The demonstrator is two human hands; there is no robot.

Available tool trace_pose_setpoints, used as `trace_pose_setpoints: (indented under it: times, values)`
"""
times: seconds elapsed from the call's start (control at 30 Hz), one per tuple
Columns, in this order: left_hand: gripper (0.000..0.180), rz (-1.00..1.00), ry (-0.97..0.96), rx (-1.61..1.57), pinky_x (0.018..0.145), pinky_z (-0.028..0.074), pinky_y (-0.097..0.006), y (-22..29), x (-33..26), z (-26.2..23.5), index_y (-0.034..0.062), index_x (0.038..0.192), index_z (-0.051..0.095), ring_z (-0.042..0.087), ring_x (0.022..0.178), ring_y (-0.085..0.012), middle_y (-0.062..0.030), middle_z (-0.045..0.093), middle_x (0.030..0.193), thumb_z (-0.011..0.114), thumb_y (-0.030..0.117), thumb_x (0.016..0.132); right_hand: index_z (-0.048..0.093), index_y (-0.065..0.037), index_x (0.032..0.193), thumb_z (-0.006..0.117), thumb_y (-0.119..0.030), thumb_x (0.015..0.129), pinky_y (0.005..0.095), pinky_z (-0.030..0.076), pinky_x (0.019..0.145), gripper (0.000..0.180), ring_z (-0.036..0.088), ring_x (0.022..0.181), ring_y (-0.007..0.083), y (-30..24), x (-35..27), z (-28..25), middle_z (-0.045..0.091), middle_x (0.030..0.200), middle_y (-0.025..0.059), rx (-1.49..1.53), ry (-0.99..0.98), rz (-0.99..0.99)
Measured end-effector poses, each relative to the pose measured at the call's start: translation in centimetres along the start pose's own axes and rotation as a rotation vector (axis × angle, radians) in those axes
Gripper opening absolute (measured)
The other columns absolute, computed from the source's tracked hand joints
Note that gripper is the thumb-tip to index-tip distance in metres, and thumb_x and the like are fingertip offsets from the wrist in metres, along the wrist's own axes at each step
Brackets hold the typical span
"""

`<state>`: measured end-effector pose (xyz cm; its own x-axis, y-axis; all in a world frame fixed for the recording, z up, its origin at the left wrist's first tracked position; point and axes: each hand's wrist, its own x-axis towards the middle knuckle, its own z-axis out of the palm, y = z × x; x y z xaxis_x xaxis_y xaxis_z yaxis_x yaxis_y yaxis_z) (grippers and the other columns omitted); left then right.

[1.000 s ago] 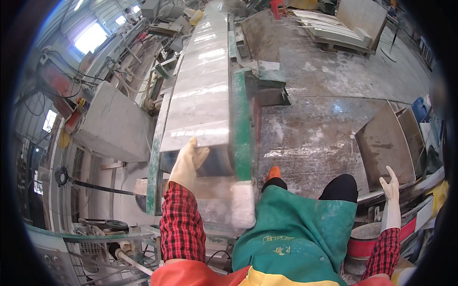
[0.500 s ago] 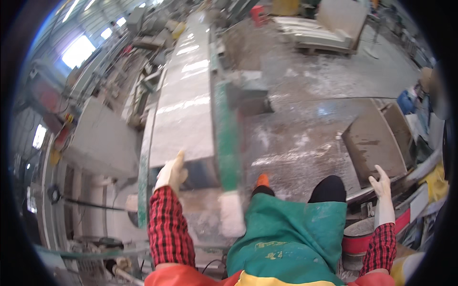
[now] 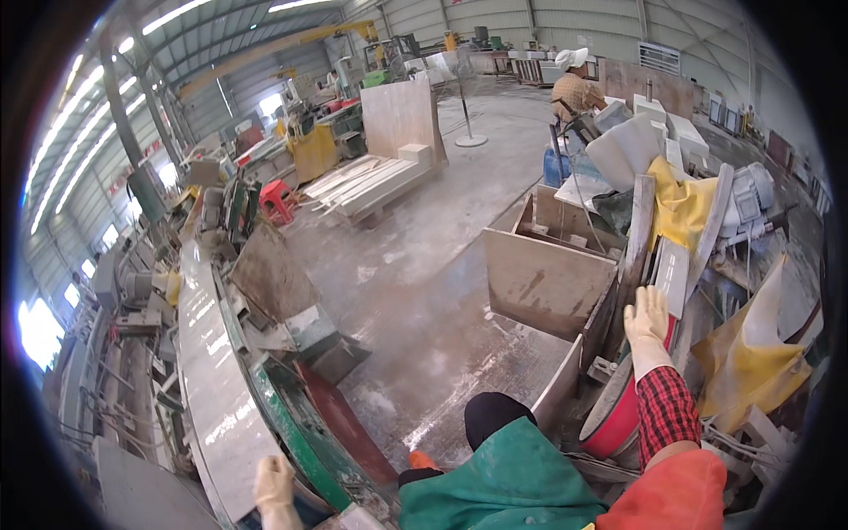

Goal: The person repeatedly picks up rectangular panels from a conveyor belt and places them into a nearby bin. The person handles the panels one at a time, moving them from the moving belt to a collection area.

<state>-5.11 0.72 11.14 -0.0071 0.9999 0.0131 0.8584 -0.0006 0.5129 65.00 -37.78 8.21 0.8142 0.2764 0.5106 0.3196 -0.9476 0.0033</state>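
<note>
Left of the green rail (image 3: 291,442) lies the glossy slab (image 3: 216,402), probably for support along its length; the left hand (image 3: 275,484) is at its near end, grip unclear. Well right of the rail, the right hand (image 3: 647,320) spreads empty fingers, perhaps for balance; the view has swung rightward since earlier

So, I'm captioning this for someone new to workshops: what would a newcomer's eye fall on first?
Probably the green apron at the bottom centre, and the gloved left hand by the near end of the long, shiny strip on the left. The gloved right hand, fingers extended, stands out at the right, below a yellow sheet in the picture. Farther off, upper left, sits a red stool.
</note>
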Motion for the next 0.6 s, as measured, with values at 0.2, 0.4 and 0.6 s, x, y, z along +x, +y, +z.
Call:
trace_pose_setpoints:
  times: [0.2, 0.4, 0.6]
  values:
    - [0.049, 0.514, 0.02, 0.137, 0.113, 0.043, -0.042, 0.4, -1.6, 7.3, 0.0032, 0.135, 0.06, 0.056, 0.131, -0.0369, -0.0229, 0.062, 0.137, 0.07, 0.022, 0.091, 0.049, -0.005, 0.145, 0.057, -0.035, 0.097, 0.046, 0.022, 0.125, 0.057, 0.035, 0.146, 0.0344, -0.3, -0.2, -0.3, 0.046, 0.151, 0.0152, 0.067, -0.092, -0.086]
    - [0.044, 0.452, -0.021, 0.157, 0.121, 0.031, -0.046, 2.5, -3.5, 8.7, 0.0026, 0.139, 0.058, 0.042, 0.142, -0.0401, -0.0263, 0.052, 0.147, 0.048, 0.031, 0.107, 0.058, -0.005, 0.134, 0.062, -0.032, 0.096, 0.0479, 0.033, 0.119, 0.047, 0.05, 0.133, 0.0352, 3.8, 1.6, 3.4, 0.058, 0.139, 0.0172, 0.323, 0.13, -0.149]
    - [0.044, 0.427, -0.032, 0.189, 0.121, 0.031, -0.043, 1.6, -2.6, 9.1, 0.0016, 0.141, 0.055, 0.041, 0.144, -0.0367, -0.0233, 0.051, 0.149, 0.051, 0.027, 0.105, 0.062, 0.0, 0.128, 0.063, -0.029, 0.095, 0.0452, 0.04, 0.112, 0.043, 0.056, 0.126, 0.0357, 7.7, 3.0, 5.3, 0.063, 0.132, 0.0192, 0.07, 0.149, 0.007]
